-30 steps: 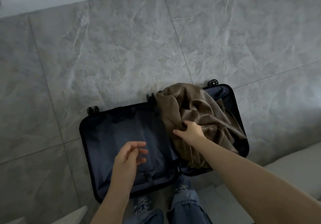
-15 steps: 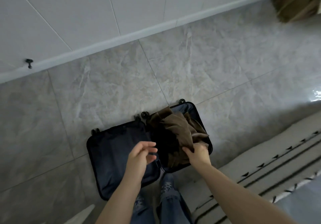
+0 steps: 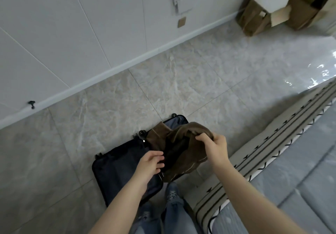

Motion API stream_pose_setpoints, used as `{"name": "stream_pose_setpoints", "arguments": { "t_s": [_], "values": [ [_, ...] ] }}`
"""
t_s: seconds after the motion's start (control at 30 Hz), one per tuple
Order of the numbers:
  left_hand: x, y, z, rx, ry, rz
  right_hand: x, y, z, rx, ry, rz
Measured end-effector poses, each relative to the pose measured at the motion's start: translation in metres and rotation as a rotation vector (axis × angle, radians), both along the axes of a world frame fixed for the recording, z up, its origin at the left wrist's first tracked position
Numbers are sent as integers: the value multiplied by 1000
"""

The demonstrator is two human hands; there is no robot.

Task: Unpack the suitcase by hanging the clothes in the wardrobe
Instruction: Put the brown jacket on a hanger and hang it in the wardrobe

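Fingers [image 3: 201, 137] bunching soft brown garment [image 3: 183, 153]

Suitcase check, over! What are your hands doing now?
Right hand grips brown garment, bunched above open suitcase. Left hand fingers touch garment's edge. Nothing in the way.

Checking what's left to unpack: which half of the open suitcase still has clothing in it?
The right half, under the brown garment that the right hand grips; the left half shows only dark lining.
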State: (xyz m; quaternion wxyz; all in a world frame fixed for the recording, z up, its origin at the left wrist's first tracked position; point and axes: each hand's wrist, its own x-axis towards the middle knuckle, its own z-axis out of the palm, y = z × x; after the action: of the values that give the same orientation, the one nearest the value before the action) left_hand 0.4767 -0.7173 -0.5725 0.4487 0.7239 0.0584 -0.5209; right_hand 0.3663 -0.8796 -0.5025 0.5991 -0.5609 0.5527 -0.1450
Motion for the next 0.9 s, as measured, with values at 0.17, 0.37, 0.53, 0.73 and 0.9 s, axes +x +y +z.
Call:
{"name": "stream_pose_setpoints", "arguments": {
  "t_s": [0.17,0.37,0.53,0.73,0.9],
  "values": [
    [1,3,27,2,-309,-101,-15,16,71,107,-299,-197],
    [3,1,76,-70,-451,-242,-29,44,155,181,-575,-190],
    [-4,-1,147,-372,-809,-388,-55,69,220,182,-701,-138],
    [1,-7,193,-592,-896,-535,-105,90,296,31,-961,-141],
    [-6,-25,266,-810,-1098,-570,-150,124,353,-164,-1104,-361]
  ]
}}
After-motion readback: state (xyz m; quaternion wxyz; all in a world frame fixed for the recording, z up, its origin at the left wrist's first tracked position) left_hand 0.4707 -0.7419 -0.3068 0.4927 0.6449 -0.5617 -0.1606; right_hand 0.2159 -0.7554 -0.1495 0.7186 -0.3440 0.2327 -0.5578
